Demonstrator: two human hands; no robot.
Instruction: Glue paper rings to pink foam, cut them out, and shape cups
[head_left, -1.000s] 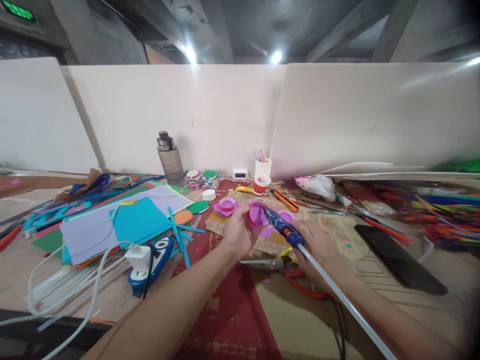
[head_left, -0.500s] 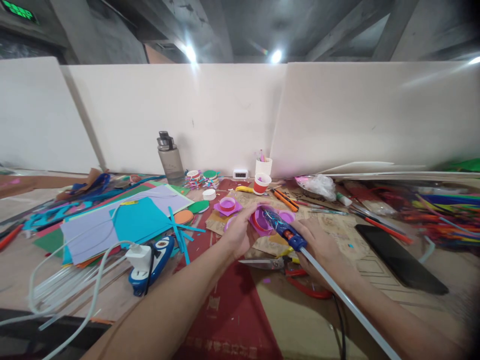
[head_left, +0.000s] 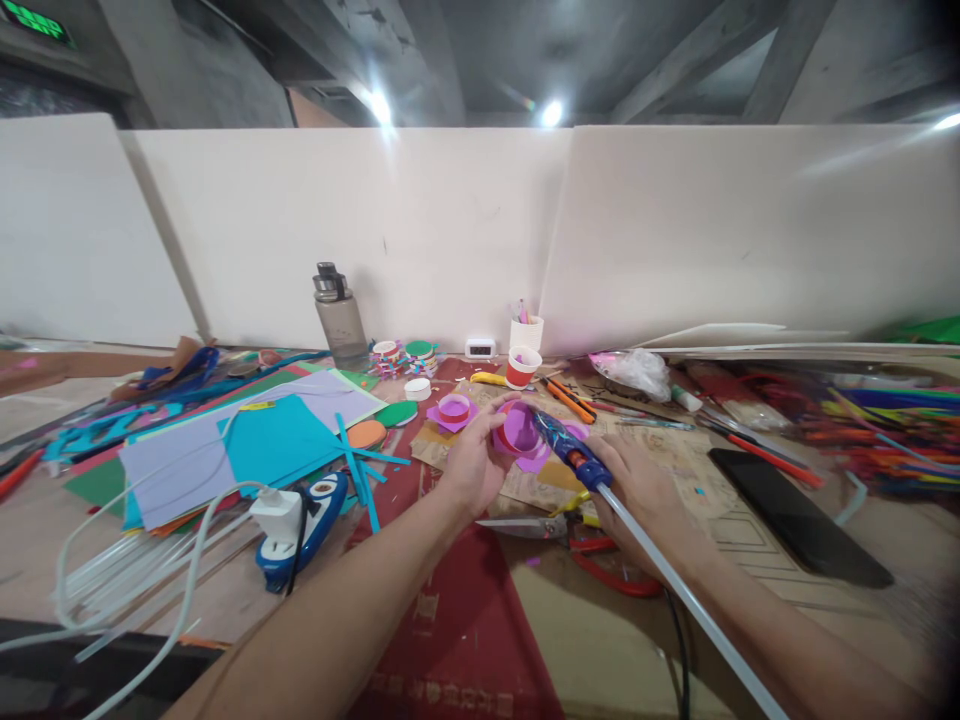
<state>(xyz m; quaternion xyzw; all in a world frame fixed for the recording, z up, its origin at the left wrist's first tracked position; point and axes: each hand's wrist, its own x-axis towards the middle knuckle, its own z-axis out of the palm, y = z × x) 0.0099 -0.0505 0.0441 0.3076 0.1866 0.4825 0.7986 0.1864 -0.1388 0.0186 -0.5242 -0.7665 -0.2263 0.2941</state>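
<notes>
Leftward, just a little, the round purple piece [head_left: 517, 430] has moved since half a second ago, and the tip of the glue gun [head_left: 574, 455] has gone from over its middle to near its right edge. From where I stand, I count one glue gun, with one long white stick [head_left: 679, 588] coming out of its back. Two round purple pieces show: one in the left hand [head_left: 476, 465], and another small ring [head_left: 454, 408] on the worktop up and left of that hand. Two cups stand near the middle of the frame. The white cup [head_left: 527, 334] has pens in it, and the red and white cup [head_left: 523, 376] has purple bits inside. One bottle [head_left: 341, 325] stands left of them. The left hand's grip pinches the round purple piece by its left side, so the piece sits at its fingertips. The right hand [head_left: 637, 480] has its grip wrapped around the glue gun. One pair of scissors [head_left: 529, 527] lies below both hands.
</notes>
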